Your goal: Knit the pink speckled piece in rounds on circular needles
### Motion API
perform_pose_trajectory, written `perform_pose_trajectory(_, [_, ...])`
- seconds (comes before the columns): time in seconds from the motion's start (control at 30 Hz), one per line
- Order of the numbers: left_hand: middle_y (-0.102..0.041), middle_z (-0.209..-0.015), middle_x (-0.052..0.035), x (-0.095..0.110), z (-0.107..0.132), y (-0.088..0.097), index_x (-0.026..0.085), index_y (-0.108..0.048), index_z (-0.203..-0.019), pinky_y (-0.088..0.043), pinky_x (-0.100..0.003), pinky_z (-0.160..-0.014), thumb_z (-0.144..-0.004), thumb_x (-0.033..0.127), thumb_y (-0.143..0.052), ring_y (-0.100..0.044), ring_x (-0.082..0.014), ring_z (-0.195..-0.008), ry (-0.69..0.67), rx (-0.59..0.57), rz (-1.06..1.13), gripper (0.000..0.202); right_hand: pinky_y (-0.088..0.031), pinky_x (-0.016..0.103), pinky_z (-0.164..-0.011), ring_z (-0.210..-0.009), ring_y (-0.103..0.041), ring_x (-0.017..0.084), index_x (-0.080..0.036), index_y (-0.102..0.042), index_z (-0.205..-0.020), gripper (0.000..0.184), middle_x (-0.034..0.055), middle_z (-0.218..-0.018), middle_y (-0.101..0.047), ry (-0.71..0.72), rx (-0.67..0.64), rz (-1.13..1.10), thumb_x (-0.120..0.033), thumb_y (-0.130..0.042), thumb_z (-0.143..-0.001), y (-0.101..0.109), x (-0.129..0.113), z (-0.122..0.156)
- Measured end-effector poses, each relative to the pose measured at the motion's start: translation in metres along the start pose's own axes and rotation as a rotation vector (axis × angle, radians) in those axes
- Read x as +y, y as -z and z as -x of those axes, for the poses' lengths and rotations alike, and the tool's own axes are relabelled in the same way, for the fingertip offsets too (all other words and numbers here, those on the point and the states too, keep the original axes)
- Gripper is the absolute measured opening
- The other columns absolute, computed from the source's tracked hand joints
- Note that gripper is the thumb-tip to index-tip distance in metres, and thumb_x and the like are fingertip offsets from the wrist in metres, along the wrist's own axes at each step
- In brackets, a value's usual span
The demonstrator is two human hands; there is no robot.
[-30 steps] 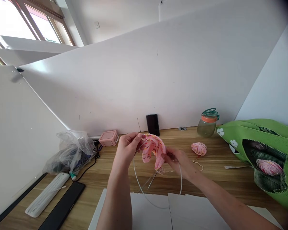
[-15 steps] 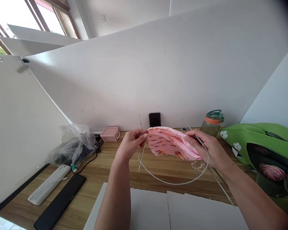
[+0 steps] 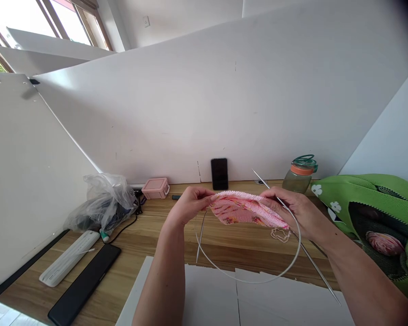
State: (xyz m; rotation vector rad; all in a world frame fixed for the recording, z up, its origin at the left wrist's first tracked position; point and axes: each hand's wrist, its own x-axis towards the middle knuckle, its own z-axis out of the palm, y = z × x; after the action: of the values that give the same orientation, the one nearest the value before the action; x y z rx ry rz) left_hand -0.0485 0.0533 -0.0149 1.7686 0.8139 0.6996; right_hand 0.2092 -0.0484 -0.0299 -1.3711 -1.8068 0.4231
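Observation:
A pink knitted piece (image 3: 241, 209) with red and yellow flecks is stretched flat between my two hands above a wooden desk (image 3: 156, 231). My left hand (image 3: 190, 206) pinches its left end. My right hand (image 3: 294, 209) grips its right end together with a long metal knitting needle (image 3: 313, 262) that slants from upper left to lower right. A clear cable (image 3: 258, 276) loops below the knitting, and a second needle tip (image 3: 200, 237) hangs under my left hand. A loose yarn tail (image 3: 280, 234) dangles beneath the right end.
A black phone (image 3: 219, 173) leans on the white partition. A jar (image 3: 299, 174) with an orange and green lid stands right of it. A green bag (image 3: 377, 217) holds a pink yarn ball (image 3: 384, 242). At left lie a pink box (image 3: 155, 188), plastic bag (image 3: 102, 203), white power strip (image 3: 70, 258), black slab (image 3: 83, 283). White boards (image 3: 241, 299) lie in front.
The knitting was bunched between my hands; my right hand pulled right and spread it out flat. Since half a second ago both hands have lowered slightly and the cable loop hangs lower.

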Motion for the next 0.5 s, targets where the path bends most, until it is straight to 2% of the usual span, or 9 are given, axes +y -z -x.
perform_pose_trajectory(0.13, [-0.062,-0.068,-0.0023,0.002,0.002,-0.005,0.012,-0.075,-0.087,-0.032,-0.022,-0.053,-0.081,0.042,-0.061,-0.045,-0.0105,-0.059,-0.038,-0.087,-0.138,0.033,-0.043,0.028,-0.064,-0.071,-0.058,0.017,-0.022,-0.064,-0.090,0.028,0.0034,-0.080,-0.066,0.053,-0.082,0.036,-0.040,-0.044,-0.095,-0.005,0.003,0.001])
perform_pose_trajectory(0.27, [-0.066,-0.072,-0.0031,0.003,0.002,-0.015,0.015,-0.074,-0.085,-0.037,-0.022,-0.057,-0.083,0.037,-0.058,-0.052,-0.0133,-0.064,-0.079,-0.159,-0.287,0.028,-0.041,0.028,-0.064,-0.071,-0.057,0.017,-0.023,-0.065,-0.089,0.027,0.0029,-0.081,-0.065,0.053,-0.145,0.104,-0.038,-0.044,-0.096,-0.015,0.004,0.001])
perform_pose_trajectory(0.37, [-0.065,-0.074,-0.0036,0.005,0.001,-0.025,0.016,-0.073,-0.085,-0.038,-0.023,-0.058,-0.083,0.034,-0.057,-0.053,-0.0141,-0.065,-0.099,-0.116,-0.410,0.024,-0.038,0.027,-0.061,-0.067,-0.055,0.015,-0.023,-0.065,-0.087,0.024,0.0010,-0.077,-0.064,0.071,-0.185,0.123,-0.035,-0.046,-0.095,-0.021,0.002,0.001])
perform_pose_trajectory(0.5, [-0.066,-0.092,-0.0056,0.010,0.001,-0.037,0.017,-0.070,-0.088,-0.039,-0.023,-0.060,-0.080,0.028,-0.060,-0.054,-0.0134,-0.069,-0.144,-0.011,-0.484,0.016,-0.037,0.027,-0.059,-0.065,-0.054,0.014,-0.023,-0.062,-0.083,0.024,0.0003,-0.074,-0.062,0.103,-0.151,0.164,-0.035,-0.045,-0.095,-0.025,-0.005,0.001])
